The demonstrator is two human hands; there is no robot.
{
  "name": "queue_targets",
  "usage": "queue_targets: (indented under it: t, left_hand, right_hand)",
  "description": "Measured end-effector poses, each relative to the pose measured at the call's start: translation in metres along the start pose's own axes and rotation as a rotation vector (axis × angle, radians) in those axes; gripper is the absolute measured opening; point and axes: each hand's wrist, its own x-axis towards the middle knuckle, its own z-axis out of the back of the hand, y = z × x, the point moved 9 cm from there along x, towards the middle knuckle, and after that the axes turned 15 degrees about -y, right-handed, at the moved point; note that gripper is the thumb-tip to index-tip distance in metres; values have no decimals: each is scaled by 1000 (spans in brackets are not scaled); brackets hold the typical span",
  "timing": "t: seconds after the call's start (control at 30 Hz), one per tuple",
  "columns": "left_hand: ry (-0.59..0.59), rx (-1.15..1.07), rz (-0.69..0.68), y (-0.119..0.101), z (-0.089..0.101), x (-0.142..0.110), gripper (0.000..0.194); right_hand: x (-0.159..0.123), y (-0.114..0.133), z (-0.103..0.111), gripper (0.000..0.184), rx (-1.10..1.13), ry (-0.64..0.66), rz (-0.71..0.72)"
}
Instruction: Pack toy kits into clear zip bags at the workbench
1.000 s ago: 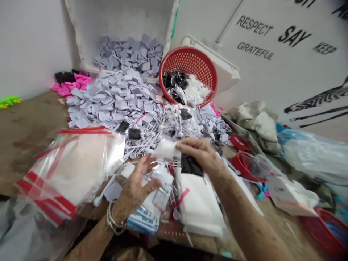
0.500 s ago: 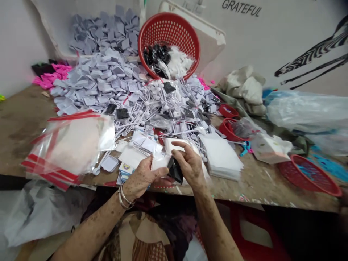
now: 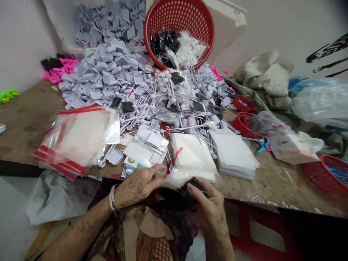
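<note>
Just over the table's front edge, my left hand [image 3: 138, 184] pinches the left side of a clear, whitish plastic bag [image 3: 176, 178]. My right hand [image 3: 210, 203] is closed on a black plastic packet [image 3: 191, 186], thumb on top. The bag and packet touch; whether the packet is inside the bag cannot be made out. Behind my hands lies a stack of white sheets or flat bags [image 3: 190, 150] with a red strip on it. Printed cards and small white pieces [image 3: 148, 145] lie beyond my left hand, beside a small pale tray [image 3: 114, 156].
A large heap of pale plastic trays [image 3: 108, 74] and white stick-like pieces [image 3: 168, 94] covers the table's middle. A red basket [image 3: 179, 14] with black and white packets leans behind. Red-edged clear bags [image 3: 78, 134] lie left, a white sheet stack [image 3: 235, 154] right.
Both hands have come down and back toward my body with the bag and black packet, off the white stack. My right fingers have closed round the black packet.
</note>
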Motion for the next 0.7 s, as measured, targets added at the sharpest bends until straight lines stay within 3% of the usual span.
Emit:
queue_targets:
  t: [0.1,0.2,0.4,0.53,0.7]
  left_hand:
    - [27,509,-141,-1,5,20,53]
    - [123,728,-208,-2,-6,41,59]
    - [176,758,-276,-21,-16,52,25]
    - [120,753,-282,-26,-12,41,27]
    - [56,712,-286,-21,-14,35,25]
  right_hand:
    - [14,14,19,27,-105,-131,78]
    - [22,31,20,35,-284,-138,145]
    - [29,59,-5,36,-448,-39,271]
    - [40,74,-28,34,-477,30,350]
    - [56,74,-59,38,-441,101,347]
